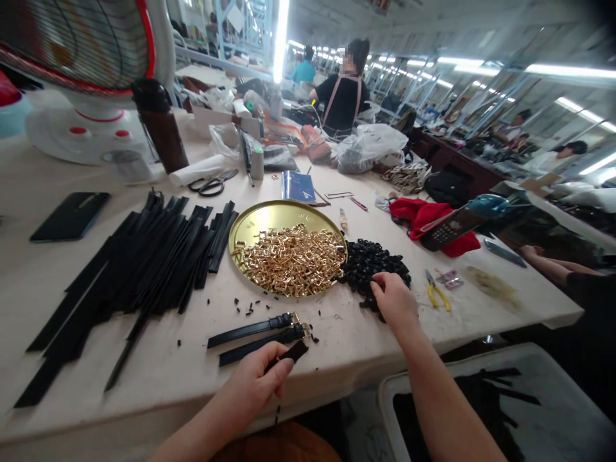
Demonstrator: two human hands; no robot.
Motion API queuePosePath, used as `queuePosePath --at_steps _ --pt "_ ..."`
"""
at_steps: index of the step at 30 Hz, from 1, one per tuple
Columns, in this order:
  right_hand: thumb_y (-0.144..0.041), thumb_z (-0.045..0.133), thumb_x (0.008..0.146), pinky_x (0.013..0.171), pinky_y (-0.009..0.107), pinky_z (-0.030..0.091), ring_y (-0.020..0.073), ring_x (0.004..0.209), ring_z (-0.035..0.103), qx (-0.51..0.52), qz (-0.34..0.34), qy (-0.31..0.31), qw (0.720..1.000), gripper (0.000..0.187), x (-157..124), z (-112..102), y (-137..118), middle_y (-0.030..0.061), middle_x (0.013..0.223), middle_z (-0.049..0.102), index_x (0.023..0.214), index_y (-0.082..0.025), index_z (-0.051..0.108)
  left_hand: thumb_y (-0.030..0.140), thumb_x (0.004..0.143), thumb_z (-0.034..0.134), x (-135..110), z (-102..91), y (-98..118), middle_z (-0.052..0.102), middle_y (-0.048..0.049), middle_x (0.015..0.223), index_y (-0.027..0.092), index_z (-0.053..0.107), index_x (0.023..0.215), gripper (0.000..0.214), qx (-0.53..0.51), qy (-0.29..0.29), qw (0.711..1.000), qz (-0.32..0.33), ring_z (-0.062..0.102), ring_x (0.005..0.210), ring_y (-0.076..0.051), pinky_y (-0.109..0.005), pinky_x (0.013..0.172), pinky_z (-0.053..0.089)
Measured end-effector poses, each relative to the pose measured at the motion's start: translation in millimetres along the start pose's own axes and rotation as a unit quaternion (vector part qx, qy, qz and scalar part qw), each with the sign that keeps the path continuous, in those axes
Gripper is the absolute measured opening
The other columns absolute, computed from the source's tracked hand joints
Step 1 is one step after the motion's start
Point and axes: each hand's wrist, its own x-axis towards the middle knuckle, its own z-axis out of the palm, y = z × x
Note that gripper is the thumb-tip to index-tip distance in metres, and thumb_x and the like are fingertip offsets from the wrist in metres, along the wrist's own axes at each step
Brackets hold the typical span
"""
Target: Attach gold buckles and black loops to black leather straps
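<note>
The left hand (pixel 257 385) is at the near edge of the tabletop (pixel 58 301). Its thumb and fingers are pressed together and pinch a short black strap (pixel 290 353) by one end, and the other end points away over the tabletop. Just beyond this strap lie two finished straps (pixel 255 328) side by side, each with a gold buckle at its right end.

The right hand (pixel 395 301) rests on the near side of a heap of small black loops (pixel 370 263), toward the right part of the near edge. Its fingers are bent down into the heap. I cannot tell if they pinch a loop or only touch them.

To the left of the heap, touching it, stands a round gold tray (pixel 269 218) with a pile of gold buckles (pixel 293 260) in it. Left of the tray, many long black strips (pixel 144 263) lie spread toward the left near corner. A dark phone (pixel 71 215) lies near the left edge, and scissors (pixel 212 185) lie behind the strips. Yellow pliers (pixel 437 296) lie right of the heap, and a red cloth (pixel 423 215) is behind them. At the right edge another person's arm (pixel 553 266) rests. Below the right near corner is a white bin (pixel 553 385) with black strips inside.
</note>
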Motion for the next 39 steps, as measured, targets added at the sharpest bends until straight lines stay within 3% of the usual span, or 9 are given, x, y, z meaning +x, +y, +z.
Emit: queuePosePath --at_steps 3,7,10,13,16,19,23,31,39 --pt "-0.025 0.053 0.077 0.06 0.031 0.036 0.0215 0.072 0.055 -0.118 -0.025 -0.04 0.992 0.013 4.8 4.3 0.2 0.0099 0.085 0.06 0.085 -0.017 0.059 0.04 0.081 0.042 -1.0 1.7 0.1 0.046 0.0051 0.056 0.017 0.05 0.077 0.025 -0.01 0.0 1.0 0.001 0.041 0.055 -0.01 -0.02 0.054 0.031" --pt "-0.025 0.053 0.078 0.06 0.031 0.034 0.0214 0.072 0.054 -0.155 -0.054 -0.03 0.986 0.011 3.6 8.5 2.6 0.0106 0.083 0.059 0.083 -0.017 0.059 0.04 0.08 0.043 -5.3 4.4 -1.0 0.047 0.0051 0.057 0.016 0.05 0.078 0.025 -0.016 -0.012 1.0 0.004 0.042 0.054 -0.01 -0.02 0.054 0.032" --pt "-0.025 0.051 0.078 0.063 0.031 0.035 0.0206 0.072 0.054 -0.075 -0.042 0.001 0.996 0.011 0.5 2.5 -0.7 0.0097 0.083 0.059 0.081 -0.017 0.058 0.039 0.079 0.043 -9.4 5.2 1.0 0.047 0.0051 0.056 0.016 0.051 0.077 0.024 -0.014 -0.001 1.0 0.016 0.042 0.054 -0.01 -0.02 0.054 0.032" --pt "-0.032 0.055 0.074 0.064 0.031 0.039 0.018 0.067 0.053 0.15 0.005 0.001 0.989 0.017 -13.2 -11.8 -20.6 0.0054 0.076 0.06 0.083 -0.017 0.056 0.039 0.079 0.045 -14.0 4.9 9.5 0.046 0.0059 0.053 0.017 0.05 0.074 0.023 -0.021 0.026 0.999 0.03 0.04 0.051 -0.009 -0.02 0.052 0.031" --pt "-0.04 0.058 0.072 0.062 0.029 0.04 0.0153 0.064 0.052 0.428 0.044 -0.102 0.897 0.025 -44.5 -27.8 -56.0 0.0023 0.073 0.061 0.084 -0.018 0.055 0.039 0.079 0.046 -19.7 5.4 23.1 0.046 0.0059 0.054 0.017 0.05 0.073 0.023 -0.034 0.045 0.997 0.059 0.039 0.05 -0.009 -0.019 0.051 0.031" --pt "-0.04 0.057 0.075 0.059 0.026 0.04 0.0117 0.059 0.049 0.574 0.062 -0.219 0.787 0.023 -83.2 -39.8 -92.1 0.0011 0.07 0.061 0.081 -0.018 0.056 0.038 0.08 0.046 -25.5 7.9 33.9 0.047 0.0051 0.055 0.016 0.051 0.075 0.023 -0.05 0.065 0.992 0.1 0.039 0.05 -0.008 -0.019 0.051 0.031" --pt "-0.039 0.062 0.072 0.056 0.025 0.04 0.0103 0.055 0.048 0.635 0.09 -0.246 0.727 0.023 -116.9 -47.1 -122.7 -0.0013 0.063 0.058 0.08 -0.018 0.055 0.039 0.08 0.046 -32.7 11.7 32.9 0.048 0.0041 0.056 0.015 0.052 0.075 0.025 -0.047 0.071 0.989 0.119 0.04 0.051 -0.008 -0.019 0.051 0.032" --pt "-0.044 0.065 0.067 0.057 0.026 0.04 0.0106 0.055 0.05 0.622 0.087 -0.268 0.731 0.029 -125.8 -47.8 -132.1 -0.0012 0.063 0.06 0.077 -0.019 0.053 0.036 0.08 0.044 -39.3 5.8 16.3 0.051 0.0033 0.058 0.015 0.055 0.076 0.024 0.013 0.136 0.982 0.13 0.044 0.054 -0.01 -0.02 0.052 0.033" --pt "-0.048 0.061 0.07 0.059 0.026 0.04 0.0128 0.057 0.051 0.561 0.06 -0.238 0.79 0.03 -131.6 -44.9 -126.3 -0.0013 0.057 0.056 0.069 -0.018 0.057 0.033 0.081 0.042 -47.5 7.0 17.7 0.054 0.0022 0.059 0.017 0.059 0.077 0.024 0.095 0.132 0.978 0.135 0.046 0.055 -0.011 -0.02 0.051 0.03"
